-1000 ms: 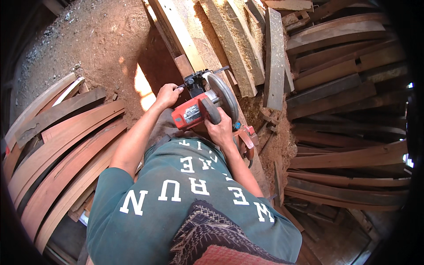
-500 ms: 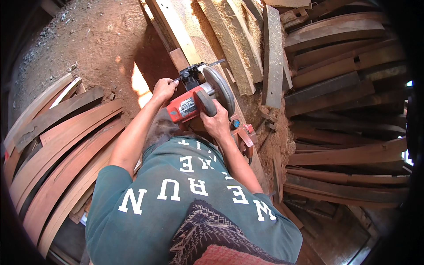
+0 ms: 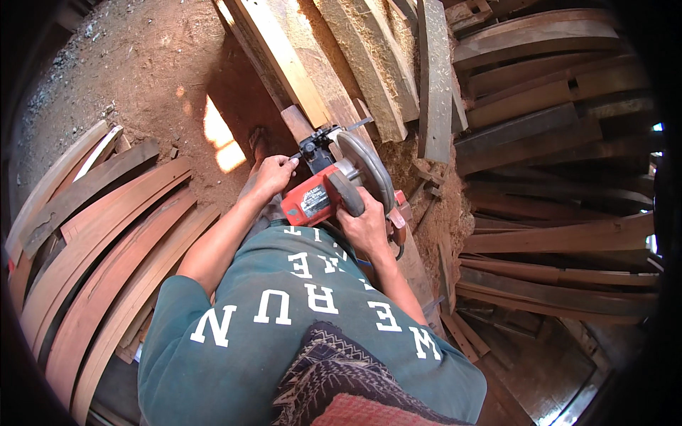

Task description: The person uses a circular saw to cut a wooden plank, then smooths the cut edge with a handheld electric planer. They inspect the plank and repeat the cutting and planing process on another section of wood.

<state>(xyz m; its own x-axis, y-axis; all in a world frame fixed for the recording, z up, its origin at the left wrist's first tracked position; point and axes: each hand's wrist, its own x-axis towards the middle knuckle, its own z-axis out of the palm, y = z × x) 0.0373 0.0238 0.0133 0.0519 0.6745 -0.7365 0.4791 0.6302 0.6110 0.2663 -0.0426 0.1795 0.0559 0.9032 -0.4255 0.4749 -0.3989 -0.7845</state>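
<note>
A red circular saw [image 3: 312, 201] with a grey round blade guard [image 3: 369, 167] rests over a narrow wooden workpiece [image 3: 297, 122] in front of my body. My right hand [image 3: 364, 226] wraps around the saw's dark rear handle [image 3: 344, 192]. On the other side, my left hand [image 3: 273, 176] has its fingers curled and thumb pressed in beside the saw's black base fittings [image 3: 315, 148]. What lies between those fingertips is too small to make out. A pale plank [image 3: 291, 67] runs away from the saw's front. The blade's cutting edge is hidden.
Curved reddish boards [image 3: 114, 263] are stacked at the left. Sawdust-covered beams [image 3: 369, 64] and a grey plank [image 3: 433, 85] lie ahead to the right. More curved timber [image 3: 547, 135] fills the right side. A red-orange tool part [image 3: 399, 213] shows behind the saw.
The saw has come closer to my body and slightly right, with both hands moving along. The narrow workpiece's end also sits nearer. The red-orange tool part is now more covered by the saw.
</note>
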